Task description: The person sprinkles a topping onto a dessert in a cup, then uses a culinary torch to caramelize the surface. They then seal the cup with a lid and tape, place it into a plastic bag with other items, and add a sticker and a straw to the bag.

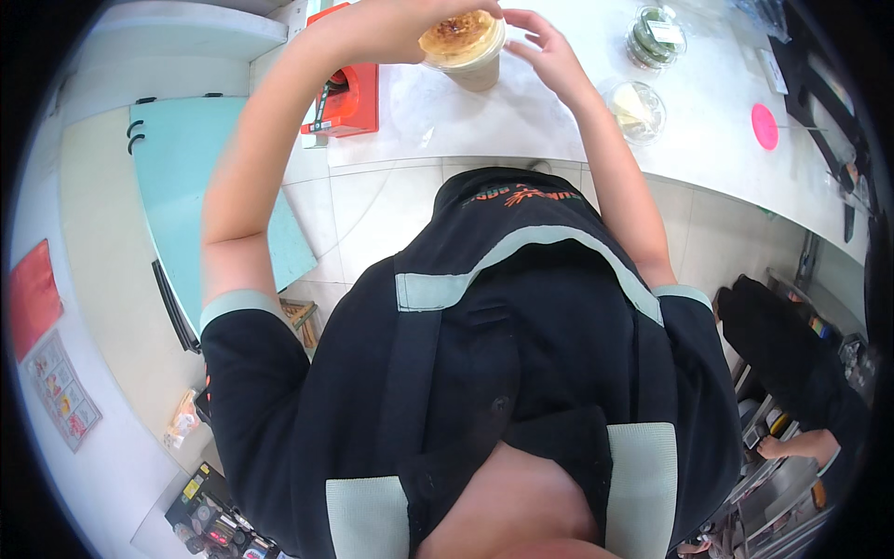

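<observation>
A clear plastic cup [473, 75] with a pale brown drink stands near the top edge of the view, at the white counter [531, 129]. Its creamy topping [457, 36] is browned in patches. My left hand [398, 28] curves around the cup's upper part from the left, its fingers reaching over the far rim. At the opposite side, my right hand [548, 52] has its thumb and fingers spread, their tips at the cup's rim. Whether those tips press on it is not plain. Part of the cup's top is cut off by the frame.
Left of the cup is an orange-red box [360, 105]. Clear round containers, one with green contents [655, 40] and another with whitish pieces [634, 113], lie to the right, then a pink disc [765, 126]. A teal panel [185, 182] stands left. A co-worker [782, 349] is at right.
</observation>
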The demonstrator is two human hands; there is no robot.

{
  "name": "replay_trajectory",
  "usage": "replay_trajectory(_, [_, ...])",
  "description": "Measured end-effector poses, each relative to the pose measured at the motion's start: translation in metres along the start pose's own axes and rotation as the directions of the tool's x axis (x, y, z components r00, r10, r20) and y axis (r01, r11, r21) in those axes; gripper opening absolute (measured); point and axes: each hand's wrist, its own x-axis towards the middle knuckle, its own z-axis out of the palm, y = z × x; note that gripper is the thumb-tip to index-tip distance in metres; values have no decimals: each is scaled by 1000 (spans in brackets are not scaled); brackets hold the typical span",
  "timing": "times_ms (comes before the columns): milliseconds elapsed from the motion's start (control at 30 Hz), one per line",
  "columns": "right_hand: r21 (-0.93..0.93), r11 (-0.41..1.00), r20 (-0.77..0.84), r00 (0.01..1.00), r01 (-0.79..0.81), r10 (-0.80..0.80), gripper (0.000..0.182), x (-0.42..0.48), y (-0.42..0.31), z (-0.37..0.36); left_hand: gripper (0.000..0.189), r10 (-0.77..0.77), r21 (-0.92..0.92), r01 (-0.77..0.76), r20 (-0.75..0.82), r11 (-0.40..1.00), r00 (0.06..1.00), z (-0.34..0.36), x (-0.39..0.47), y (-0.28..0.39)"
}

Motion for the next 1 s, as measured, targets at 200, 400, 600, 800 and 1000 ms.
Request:
replay_trajectory(200, [-219, 972, 270, 962, 88, -27, 83, -3, -18, 6, 64, -402, -8, 409, 161, 913, 901, -27, -2, 26])
replay_trajectory(400, [-467, 869, -44, 977, 164, -208, 81, -11, 2, 44, 72, -275, 55, 270, 176, 961, 945, -16, -6, 11])
replay_trajectory(600, [-475, 837, -324, 831, 271, -453, 75, -36, 25, 49, 64, -543, 139, 528, 112, 838, 832, -21, -3, 37])
replay_trajectory(800, [-336, 922, -303, 905, 191, -298, 36, -54, 16, 35, 61, -411, 21, 424, 295, 905, 863, -25, 3, 23])
replay_trajectory(1000, [-112, 993, -51, 998, 24, -30, 17, -95, -11, 78, 70, -134, 75, 122, 183, 990, 974, -14, -17, 5])
